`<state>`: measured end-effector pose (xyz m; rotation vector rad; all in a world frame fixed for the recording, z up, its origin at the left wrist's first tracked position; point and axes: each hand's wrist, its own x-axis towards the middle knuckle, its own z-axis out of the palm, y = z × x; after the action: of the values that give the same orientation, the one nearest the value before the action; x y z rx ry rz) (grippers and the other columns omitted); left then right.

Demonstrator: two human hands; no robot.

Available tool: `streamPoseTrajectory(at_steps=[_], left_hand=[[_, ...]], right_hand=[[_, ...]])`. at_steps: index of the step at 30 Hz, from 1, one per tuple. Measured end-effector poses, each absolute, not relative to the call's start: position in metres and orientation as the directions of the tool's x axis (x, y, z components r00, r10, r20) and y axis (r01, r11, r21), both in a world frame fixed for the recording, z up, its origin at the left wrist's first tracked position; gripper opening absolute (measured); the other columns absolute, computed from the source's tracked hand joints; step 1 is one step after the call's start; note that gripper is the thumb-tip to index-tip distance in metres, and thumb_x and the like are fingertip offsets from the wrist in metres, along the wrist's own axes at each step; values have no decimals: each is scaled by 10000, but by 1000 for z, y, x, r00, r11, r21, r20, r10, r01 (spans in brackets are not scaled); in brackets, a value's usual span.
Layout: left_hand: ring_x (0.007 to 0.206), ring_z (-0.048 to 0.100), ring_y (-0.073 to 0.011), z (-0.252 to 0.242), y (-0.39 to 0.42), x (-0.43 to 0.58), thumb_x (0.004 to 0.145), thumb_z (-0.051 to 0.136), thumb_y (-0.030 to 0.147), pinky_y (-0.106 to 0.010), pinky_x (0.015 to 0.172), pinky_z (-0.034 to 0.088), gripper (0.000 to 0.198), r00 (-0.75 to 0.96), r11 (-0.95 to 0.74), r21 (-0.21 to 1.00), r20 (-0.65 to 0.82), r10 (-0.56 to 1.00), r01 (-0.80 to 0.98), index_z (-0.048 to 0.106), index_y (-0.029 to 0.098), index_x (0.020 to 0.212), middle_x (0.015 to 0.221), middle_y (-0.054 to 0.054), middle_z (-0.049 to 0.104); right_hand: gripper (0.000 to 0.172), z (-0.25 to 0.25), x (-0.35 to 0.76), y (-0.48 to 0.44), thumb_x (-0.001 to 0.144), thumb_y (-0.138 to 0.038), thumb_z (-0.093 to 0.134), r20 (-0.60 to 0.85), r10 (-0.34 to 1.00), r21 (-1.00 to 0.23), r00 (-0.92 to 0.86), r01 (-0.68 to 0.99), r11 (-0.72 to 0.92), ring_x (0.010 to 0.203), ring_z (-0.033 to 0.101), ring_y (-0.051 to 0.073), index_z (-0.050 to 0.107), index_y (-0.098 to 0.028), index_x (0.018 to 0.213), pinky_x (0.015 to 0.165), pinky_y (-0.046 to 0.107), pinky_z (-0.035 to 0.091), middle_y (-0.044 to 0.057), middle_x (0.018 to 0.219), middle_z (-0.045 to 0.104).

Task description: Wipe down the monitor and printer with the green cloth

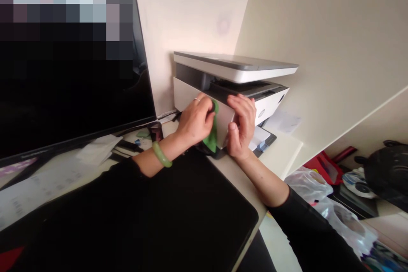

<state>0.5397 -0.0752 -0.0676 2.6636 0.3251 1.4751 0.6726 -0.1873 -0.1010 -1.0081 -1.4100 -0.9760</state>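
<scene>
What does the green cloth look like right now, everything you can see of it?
The green cloth looks like soft, plain fabric. Its top is bunched in the left hand, which hides part of it; the rest hangs loosely along the printer's white side. The right hand is apart from it.

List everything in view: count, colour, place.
Printer: one, white and grey, on desk
Desk: one, pale, under printer
Wall: one, pale, behind printer
Monitor: one, black, left
Mat: one, black, on desk
Papers: several, white, below monitor
Plastic bags: at least two, clear, lower right
Unclear objects: several, red, black and white, right
Cloth: one, green, against printer
Bangle: one, green, left wrist
Ring: one, silvery, left finger
Sleeves: two, black, on forearms
Left hand: one, holding cloth
Right hand: one, at printer's corner
</scene>
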Motion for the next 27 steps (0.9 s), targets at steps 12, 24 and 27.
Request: streamPoseTrajectory(at_steps=[12, 24, 27], left_hand=[[929, 635, -259, -70, -74, 541, 918, 617, 71, -402, 820, 518, 241, 488, -970, 191, 839, 241, 150, 463, 249, 868, 990, -64, 643], [875, 624, -242, -69, -52, 545, 890, 631, 75, -377, 792, 517, 236, 431, -950, 260, 847, 311, 174, 471, 243, 843, 934, -51, 631], [899, 633, -248, -72, -72, 543, 910, 609, 79, -384, 808, 518, 196, 465, -985, 154, 868, 173, 79, 499, 238, 878, 987, -66, 654]], right_hand=[[510, -102, 673, -187, 1093, -484, 386, 997, 56, 28, -49, 948, 316, 1468, 613, 313, 605, -297, 1514, 1331, 640, 353, 73, 1423, 717], [505, -101, 672, -187, 1101, -494, 390, 998, 53, 21, -41, 945, 326, 1472, 609, 314, 606, -301, 1515, 1341, 639, 345, 71, 1424, 714], [509, -102, 673, -187, 1100, -492, 378, 998, 51, 24, -42, 948, 316, 1471, 615, 323, 612, -297, 1508, 1332, 660, 356, 76, 1425, 713]])
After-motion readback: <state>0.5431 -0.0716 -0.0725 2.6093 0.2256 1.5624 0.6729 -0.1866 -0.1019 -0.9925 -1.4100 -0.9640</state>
